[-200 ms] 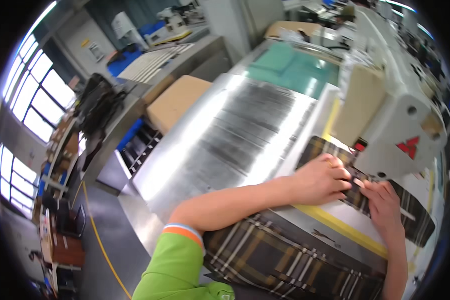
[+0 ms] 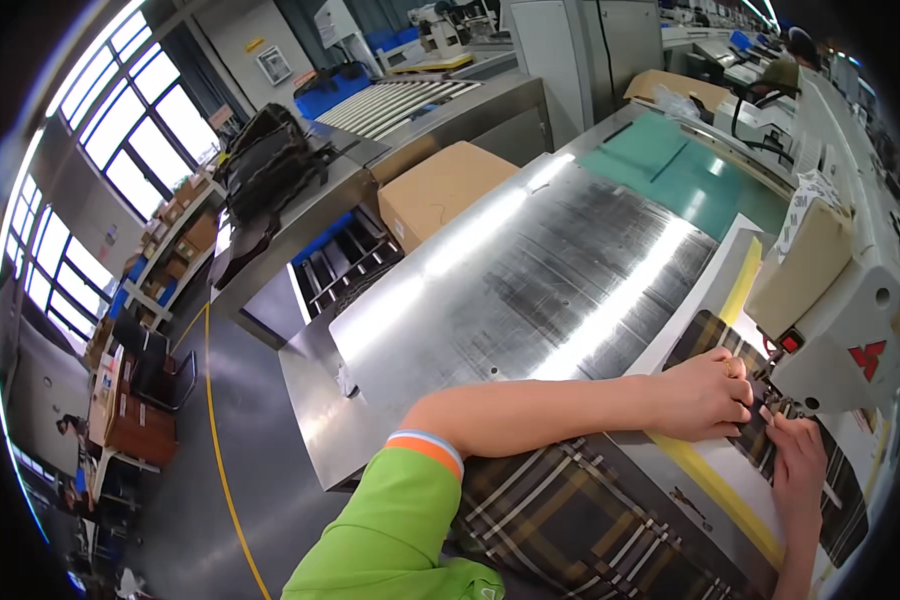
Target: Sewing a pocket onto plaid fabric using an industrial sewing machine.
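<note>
A dark plaid fabric piece (image 2: 705, 338) lies on the bed of a white industrial sewing machine (image 2: 835, 320), close to the needle area. My left hand (image 2: 705, 395) rests on it with fingers curled and pressed into the cloth. Just right of it, my right hand (image 2: 798, 455) pinches the fabric near the machine head, thumb and fingertips together. The fingertips of both hands almost meet; the cloth between them is partly hidden. More plaid fabric (image 2: 580, 510), brown and black with white lines, hangs over my lap below the bed's near edge.
Yellow tape (image 2: 715, 490) runs along the bed's edge. A shiny metal tabletop (image 2: 530, 290) extends left, with a green mat (image 2: 660, 165) beyond. A cardboard box (image 2: 450, 190) stands beside it. Dark garments (image 2: 270, 160) lie on a counter near a roller conveyor (image 2: 400, 105).
My view has turned, so the whole scene sits further right and lower at the right side. Both hands stay on the fabric by the machine head, with little visible movement.
</note>
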Demonstrator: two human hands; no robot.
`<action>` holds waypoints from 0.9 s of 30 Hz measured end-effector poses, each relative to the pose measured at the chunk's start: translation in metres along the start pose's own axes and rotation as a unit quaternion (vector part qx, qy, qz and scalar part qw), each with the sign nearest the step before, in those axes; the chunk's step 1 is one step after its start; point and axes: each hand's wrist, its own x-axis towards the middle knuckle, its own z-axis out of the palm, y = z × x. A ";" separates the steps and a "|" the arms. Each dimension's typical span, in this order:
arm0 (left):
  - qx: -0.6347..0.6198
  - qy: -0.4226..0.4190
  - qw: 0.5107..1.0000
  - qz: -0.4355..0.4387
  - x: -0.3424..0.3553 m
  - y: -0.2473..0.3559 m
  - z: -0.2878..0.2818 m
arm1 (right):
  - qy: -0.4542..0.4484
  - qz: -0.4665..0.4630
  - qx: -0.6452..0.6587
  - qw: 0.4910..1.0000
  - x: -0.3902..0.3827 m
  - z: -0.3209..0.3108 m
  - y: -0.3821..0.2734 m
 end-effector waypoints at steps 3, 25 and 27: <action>0.005 -0.020 1.000 -0.002 -0.006 0.000 -0.005 | -0.006 0.000 0.020 1.000 0.002 0.004 -0.001; 0.061 -0.080 0.995 0.005 0.009 0.006 -0.030 | 0.035 0.004 -0.024 0.999 -0.004 0.006 -0.002; 0.068 -0.090 0.994 0.001 0.010 0.006 -0.029 | 0.028 0.013 -0.011 0.999 -0.004 0.007 0.001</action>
